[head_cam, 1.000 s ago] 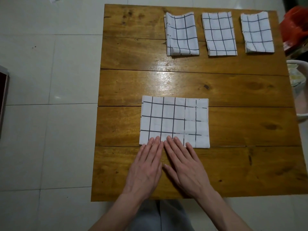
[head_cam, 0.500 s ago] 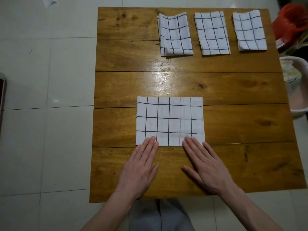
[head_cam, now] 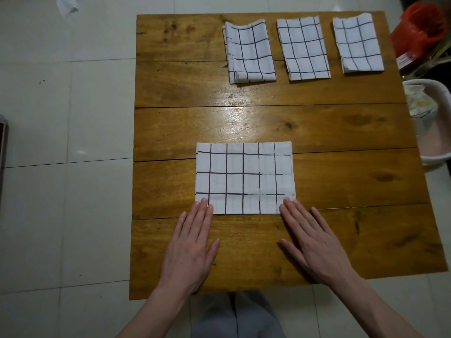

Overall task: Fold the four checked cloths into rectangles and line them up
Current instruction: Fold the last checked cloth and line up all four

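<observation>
A white checked cloth (head_cam: 244, 178), folded into a wide rectangle, lies flat at the middle of the wooden table (head_cam: 170, 132). My left hand (head_cam: 191, 245) lies flat with straight fingers, its fingertips pressing the cloth's near left corner. My right hand (head_cam: 310, 240) lies flat too, fingertips on the near right corner. Three folded checked cloths sit in a row along the far edge: the left one (head_cam: 250, 52), the middle one (head_cam: 303, 48) and the right one (head_cam: 357, 43).
A red bag (head_cam: 422, 28) and a white basin (head_cam: 429, 123) stand off the table's right side. White floor tiles surround the table. A scrap of white cloth (head_cam: 67, 4) lies on the floor at the far left.
My two hands have slid apart along the cloth's near edge, from side by side at its middle to its two near corners.
</observation>
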`<state>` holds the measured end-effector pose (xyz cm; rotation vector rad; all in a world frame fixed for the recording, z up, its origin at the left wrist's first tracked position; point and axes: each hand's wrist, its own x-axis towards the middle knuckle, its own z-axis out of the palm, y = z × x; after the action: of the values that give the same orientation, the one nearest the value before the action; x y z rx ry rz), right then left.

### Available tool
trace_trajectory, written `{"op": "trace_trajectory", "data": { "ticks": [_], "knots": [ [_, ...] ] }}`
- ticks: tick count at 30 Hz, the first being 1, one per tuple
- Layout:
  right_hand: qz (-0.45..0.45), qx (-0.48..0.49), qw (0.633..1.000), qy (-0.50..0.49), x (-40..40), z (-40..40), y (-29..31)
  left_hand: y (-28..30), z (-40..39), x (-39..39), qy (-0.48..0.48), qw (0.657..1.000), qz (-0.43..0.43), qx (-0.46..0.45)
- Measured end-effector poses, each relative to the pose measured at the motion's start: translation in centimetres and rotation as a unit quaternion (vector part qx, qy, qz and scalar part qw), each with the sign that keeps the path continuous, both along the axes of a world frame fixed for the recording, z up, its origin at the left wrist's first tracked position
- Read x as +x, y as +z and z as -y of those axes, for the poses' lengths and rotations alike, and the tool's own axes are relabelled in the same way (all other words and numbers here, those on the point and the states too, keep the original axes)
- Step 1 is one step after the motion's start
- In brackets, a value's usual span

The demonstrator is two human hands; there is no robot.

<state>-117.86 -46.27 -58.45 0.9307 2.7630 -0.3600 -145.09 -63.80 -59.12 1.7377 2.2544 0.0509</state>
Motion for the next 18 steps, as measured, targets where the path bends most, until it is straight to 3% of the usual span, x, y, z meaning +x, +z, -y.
{"op": "trace_trajectory", "data": {
  "ticks": [7, 12, 18],
  "knots": [
    [-0.083, 0.008, 0.991, -0.107, -2.5, 1.2, 1.4, 0.9, -0.8, 1.0, 0.014, 0.999, -0.033, -0.003],
    [-0.158, 0.005, 0.954, -0.254, -5.8, 1.5, 1.9, 1.7, -2.8, 1.6, 0.052, 0.998, -0.032, 0.024],
    [-0.097, 0.011, 0.918, -0.384, -8.5, 0.0, 3.2, 2.0, -5.5, 1.9, 0.078, 0.996, -0.017, 0.048]
  ]
}}
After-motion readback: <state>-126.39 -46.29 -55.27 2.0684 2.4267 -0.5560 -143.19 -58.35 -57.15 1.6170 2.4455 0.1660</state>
